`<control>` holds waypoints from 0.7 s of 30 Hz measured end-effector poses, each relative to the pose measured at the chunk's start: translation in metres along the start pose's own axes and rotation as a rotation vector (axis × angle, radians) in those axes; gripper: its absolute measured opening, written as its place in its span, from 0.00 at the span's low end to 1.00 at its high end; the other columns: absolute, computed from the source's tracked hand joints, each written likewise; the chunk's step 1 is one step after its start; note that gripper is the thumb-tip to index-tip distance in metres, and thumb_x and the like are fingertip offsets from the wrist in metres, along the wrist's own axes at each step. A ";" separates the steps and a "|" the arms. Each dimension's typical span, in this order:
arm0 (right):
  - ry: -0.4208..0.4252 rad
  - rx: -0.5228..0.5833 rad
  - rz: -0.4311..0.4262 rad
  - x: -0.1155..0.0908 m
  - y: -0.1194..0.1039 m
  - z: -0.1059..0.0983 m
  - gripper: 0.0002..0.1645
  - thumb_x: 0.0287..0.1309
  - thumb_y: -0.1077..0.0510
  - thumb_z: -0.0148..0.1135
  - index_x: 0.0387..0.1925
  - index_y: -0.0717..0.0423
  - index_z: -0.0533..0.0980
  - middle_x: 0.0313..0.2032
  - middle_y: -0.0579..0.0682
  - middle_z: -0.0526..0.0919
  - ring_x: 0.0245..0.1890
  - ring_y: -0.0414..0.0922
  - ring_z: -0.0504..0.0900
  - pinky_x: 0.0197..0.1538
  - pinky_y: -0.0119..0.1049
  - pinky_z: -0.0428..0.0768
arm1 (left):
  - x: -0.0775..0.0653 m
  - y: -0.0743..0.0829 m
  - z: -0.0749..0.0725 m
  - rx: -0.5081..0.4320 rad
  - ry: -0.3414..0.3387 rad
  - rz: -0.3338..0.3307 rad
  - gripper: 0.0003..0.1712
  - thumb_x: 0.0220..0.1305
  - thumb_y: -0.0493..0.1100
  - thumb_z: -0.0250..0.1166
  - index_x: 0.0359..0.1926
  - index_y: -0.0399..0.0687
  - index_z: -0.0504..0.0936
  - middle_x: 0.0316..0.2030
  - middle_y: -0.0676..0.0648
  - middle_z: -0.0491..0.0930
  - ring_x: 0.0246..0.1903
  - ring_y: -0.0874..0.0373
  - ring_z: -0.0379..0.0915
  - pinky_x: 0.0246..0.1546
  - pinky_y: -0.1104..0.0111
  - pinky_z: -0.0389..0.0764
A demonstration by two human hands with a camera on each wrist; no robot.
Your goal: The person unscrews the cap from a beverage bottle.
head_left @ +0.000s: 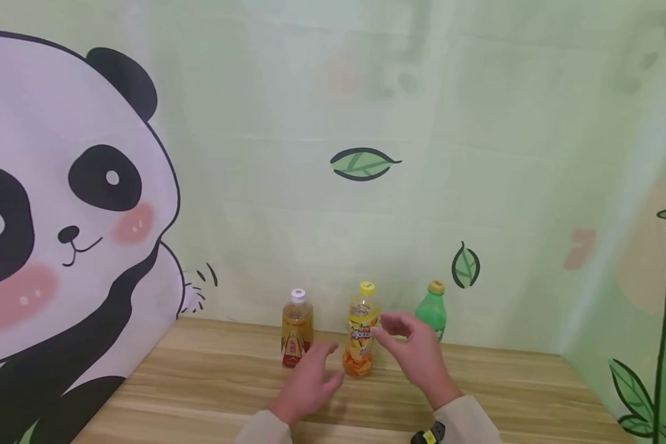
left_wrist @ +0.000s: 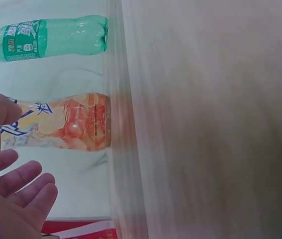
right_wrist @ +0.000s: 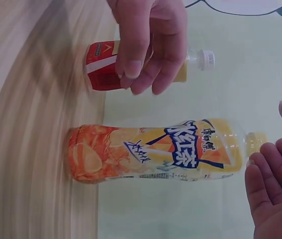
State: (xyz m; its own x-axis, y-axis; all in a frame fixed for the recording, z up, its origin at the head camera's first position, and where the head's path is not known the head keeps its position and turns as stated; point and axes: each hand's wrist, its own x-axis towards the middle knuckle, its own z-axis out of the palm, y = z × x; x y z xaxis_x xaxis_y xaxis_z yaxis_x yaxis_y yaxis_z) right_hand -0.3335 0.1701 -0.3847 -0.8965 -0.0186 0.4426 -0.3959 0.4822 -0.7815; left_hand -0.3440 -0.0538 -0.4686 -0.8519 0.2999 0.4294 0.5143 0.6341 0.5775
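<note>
An iced tea bottle with a yellow cap and an orange-and-yellow label stands upright on the wooden table between my two hands. My left hand is in front and to the left of it, thumb and fingers spread apart, nothing held. On the other side, my right hand is raised beside the bottle's upper half, its fingers loosely bent and holding nothing. In the right wrist view the fingers of this hand lie near the yellow cap. The left hand partly covers a white-capped amber drink bottle in the head view.
A green soda bottle with an orange-yellow cap stands behind my right hand, which hides part of it. All three bottles are near the back edge of the table. Behind rises a pale green backdrop with a printed panda and leaves.
</note>
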 end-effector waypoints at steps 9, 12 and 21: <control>0.059 0.024 -0.012 0.013 -0.007 0.009 0.21 0.61 0.49 0.73 0.53 0.53 0.82 0.50 0.50 0.88 0.50 0.47 0.86 0.58 0.47 0.84 | 0.011 0.002 0.012 -0.029 0.042 -0.087 0.32 0.67 0.47 0.68 0.68 0.41 0.71 0.63 0.39 0.76 0.61 0.44 0.76 0.62 0.49 0.79; 0.073 0.022 -0.014 0.017 -0.011 0.011 0.22 0.61 0.49 0.73 0.54 0.53 0.82 0.51 0.50 0.88 0.51 0.48 0.86 0.58 0.49 0.84 | 0.015 0.002 0.016 -0.043 0.059 -0.104 0.33 0.67 0.47 0.68 0.68 0.42 0.70 0.63 0.40 0.76 0.61 0.44 0.75 0.61 0.48 0.79; 0.092 0.022 -0.006 0.030 -0.013 0.015 0.27 0.61 0.47 0.73 0.56 0.57 0.80 0.55 0.54 0.86 0.54 0.51 0.84 0.60 0.51 0.82 | 0.028 0.008 0.022 -0.098 0.080 -0.176 0.38 0.67 0.48 0.68 0.72 0.42 0.65 0.67 0.40 0.71 0.66 0.44 0.71 0.65 0.47 0.76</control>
State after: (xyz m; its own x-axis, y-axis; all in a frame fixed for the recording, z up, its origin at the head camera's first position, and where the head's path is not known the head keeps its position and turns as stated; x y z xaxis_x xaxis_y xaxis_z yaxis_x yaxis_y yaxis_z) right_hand -0.3584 0.1501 -0.3674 -0.8724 0.0595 0.4852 -0.4064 0.4634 -0.7875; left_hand -0.3657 -0.0245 -0.4675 -0.9209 0.1309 0.3671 0.3686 0.5985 0.7113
